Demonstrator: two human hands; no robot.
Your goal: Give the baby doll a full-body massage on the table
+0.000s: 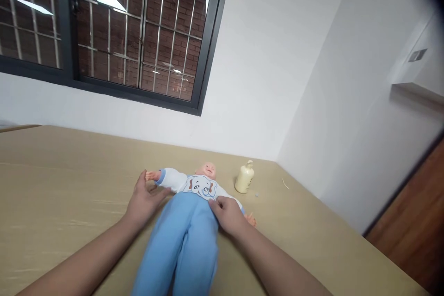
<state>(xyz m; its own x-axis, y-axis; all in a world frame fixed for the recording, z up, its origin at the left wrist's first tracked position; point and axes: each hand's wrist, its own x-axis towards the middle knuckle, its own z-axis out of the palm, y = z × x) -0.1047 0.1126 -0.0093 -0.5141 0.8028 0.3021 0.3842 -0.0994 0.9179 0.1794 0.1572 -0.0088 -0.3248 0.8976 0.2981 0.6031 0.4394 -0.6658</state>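
Observation:
A baby doll [199,208] lies on its back on the table, head away from me. It wears light blue trousers [185,236] and a white shirt [200,187] with an elephant face on the chest. My left hand [145,199] is open beside the doll's arm on the left, fingertips by the doll's small hand [152,175] and thumb near the shirt's side. At the waist on the right, my right hand [227,212] is closed, thumb and finger pinching the shirt's lower edge. The doll's other hand [250,219] shows beyond my right hand.
A cream pump bottle [244,177] stands right of the doll's head. A small pale bit [256,194] and a thin yellowish strip [285,183] lie nearby on the wooden table [86,203]. White walls and a barred window [138,27] rise behind.

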